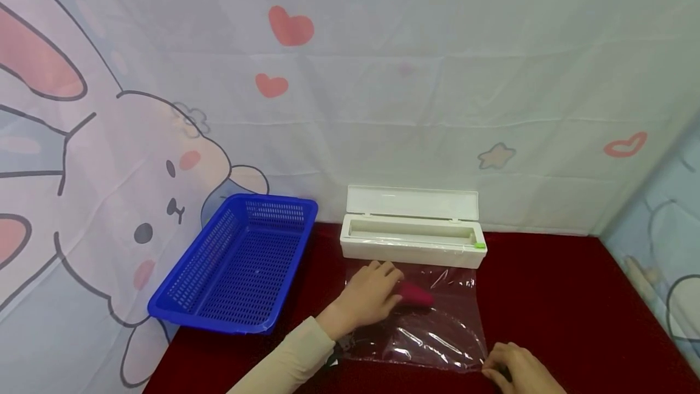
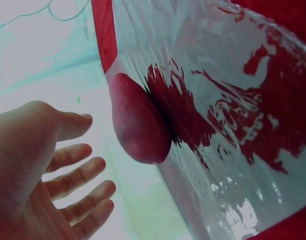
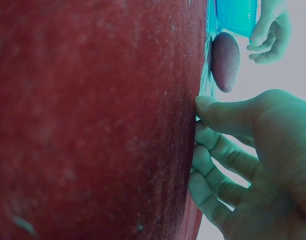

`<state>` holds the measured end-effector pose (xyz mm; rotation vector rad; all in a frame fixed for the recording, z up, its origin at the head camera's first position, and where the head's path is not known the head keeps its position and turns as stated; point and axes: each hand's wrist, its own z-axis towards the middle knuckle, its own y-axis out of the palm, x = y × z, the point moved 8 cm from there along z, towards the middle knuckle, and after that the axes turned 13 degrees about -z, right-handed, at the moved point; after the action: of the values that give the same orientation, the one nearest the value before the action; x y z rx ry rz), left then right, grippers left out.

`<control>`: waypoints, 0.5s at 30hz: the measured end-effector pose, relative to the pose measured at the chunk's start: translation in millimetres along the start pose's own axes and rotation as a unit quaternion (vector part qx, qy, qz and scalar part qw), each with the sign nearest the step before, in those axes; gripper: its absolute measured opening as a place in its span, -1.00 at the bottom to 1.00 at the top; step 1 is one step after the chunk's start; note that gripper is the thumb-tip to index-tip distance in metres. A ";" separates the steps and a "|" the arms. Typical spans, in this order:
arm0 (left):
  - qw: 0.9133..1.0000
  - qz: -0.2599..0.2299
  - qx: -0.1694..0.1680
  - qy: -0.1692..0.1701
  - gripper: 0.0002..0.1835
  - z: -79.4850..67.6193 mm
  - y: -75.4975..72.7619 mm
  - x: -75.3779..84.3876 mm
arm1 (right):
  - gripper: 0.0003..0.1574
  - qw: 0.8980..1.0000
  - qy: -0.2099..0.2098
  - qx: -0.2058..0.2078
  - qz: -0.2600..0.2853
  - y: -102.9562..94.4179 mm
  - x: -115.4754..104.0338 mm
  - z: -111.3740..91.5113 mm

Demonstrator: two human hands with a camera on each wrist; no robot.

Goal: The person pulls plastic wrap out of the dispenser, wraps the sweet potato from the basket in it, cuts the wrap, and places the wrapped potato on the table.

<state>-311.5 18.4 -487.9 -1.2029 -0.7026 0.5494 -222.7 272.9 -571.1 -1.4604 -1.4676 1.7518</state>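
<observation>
A sheet of clear cling film (image 1: 437, 336) stretches from the white dispenser box (image 1: 412, 253) toward the near side of the dark red cloth. On the film lies a reddish-purple sweet potato (image 2: 138, 120), partly behind my left hand in the head view. My left hand (image 1: 367, 293) hovers beside it with loosely bent fingers; the left wrist view shows a gap between them. At the film's near right corner, my right hand (image 1: 516, 366) pinches the edge between thumb and fingers. The right wrist view shows those fingertips (image 3: 205, 101) low against the cloth.
A blue plastic basket (image 1: 219, 327) stands on the left of the red-covered table (image 1: 552, 303). The dispenser's lid (image 1: 412, 202) is raised, and a green slider (image 1: 479, 245) sits at its right end. Behind hangs a printed curtain (image 1: 377, 108).
</observation>
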 end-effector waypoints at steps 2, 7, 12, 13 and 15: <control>1.000 -0.001 0.006 0.002 -0.63 -1.8 -3.6 0.6 | -0.87 1.000 0.004 -0.001 -0.002 -0.5 0.3 0.1; 1.000 -0.005 0.014 0.005 -0.63 -6.2 -8.3 1.1 | -0.87 1.000 0.007 -0.001 -0.006 -1.3 -0.1 0.8; 1.000 -0.012 0.011 -0.003 -0.63 -11.5 -10.9 1.0 | -0.87 1.000 0.017 -0.007 -0.002 0.1 0.8 1.2; 1.000 -0.014 0.010 -0.004 -0.63 -12.8 -11.4 0.9 | -0.87 1.000 0.018 -0.008 -0.001 0.3 0.7 1.2; 1.000 -0.015 0.009 -0.004 -0.64 -15.5 -12.2 0.8 | -0.87 1.000 0.015 -0.007 -0.001 0.4 0.1 1.5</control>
<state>-299.2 5.6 -479.1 -1.1713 -0.7205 0.5347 -223.9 272.2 -571.7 -1.4856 -1.4694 1.7131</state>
